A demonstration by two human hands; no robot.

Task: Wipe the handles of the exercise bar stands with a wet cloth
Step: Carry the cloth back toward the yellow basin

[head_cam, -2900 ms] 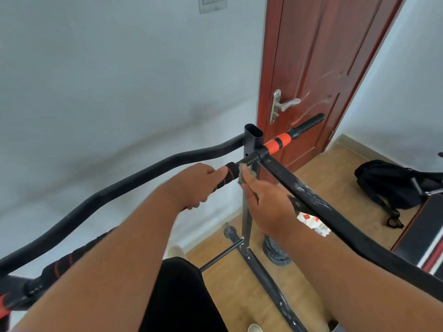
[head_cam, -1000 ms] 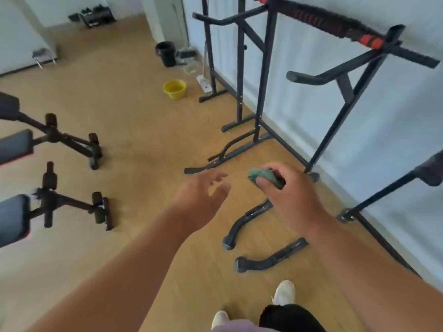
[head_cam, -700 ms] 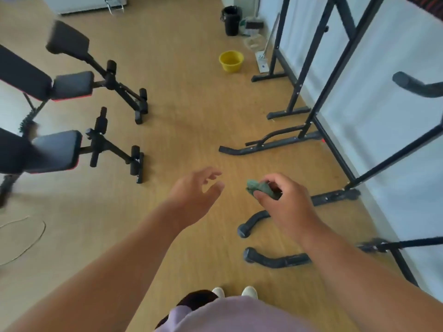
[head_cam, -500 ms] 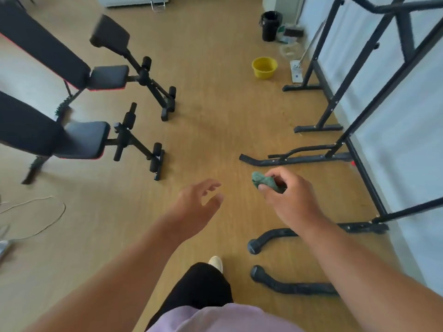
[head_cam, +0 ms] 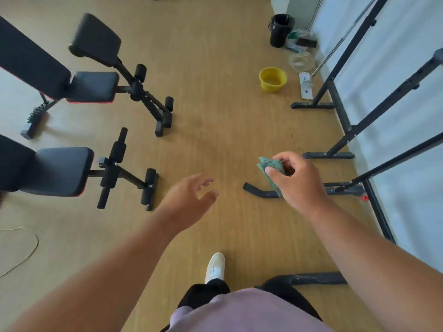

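Note:
My right hand (head_cam: 298, 182) pinches a small folded green cloth (head_cam: 270, 167) in mid-air above the wooden floor. My left hand (head_cam: 189, 202) hangs beside it with fingers spread and nothing in it. Black exercise bar stands (head_cam: 354, 125) line the white wall on the right; only their uprights and floor feet (head_cam: 262, 193) show, and their handles are out of frame. Both hands are well clear of the stands.
A yellow basin (head_cam: 272, 79) sits on the floor ahead, with a black bin (head_cam: 280, 29) and a flat mop (head_cam: 306, 86) behind it. Two black workout benches (head_cam: 72, 89) (head_cam: 60, 171) stand at the left. My white shoe (head_cam: 215, 267) steps forward. A cord (head_cam: 26, 255) lies at left.
I left the stand's handle by the door, turned and walked along the stands. The yellow basin and the benches have come nearer. The cloth stays in my right hand.

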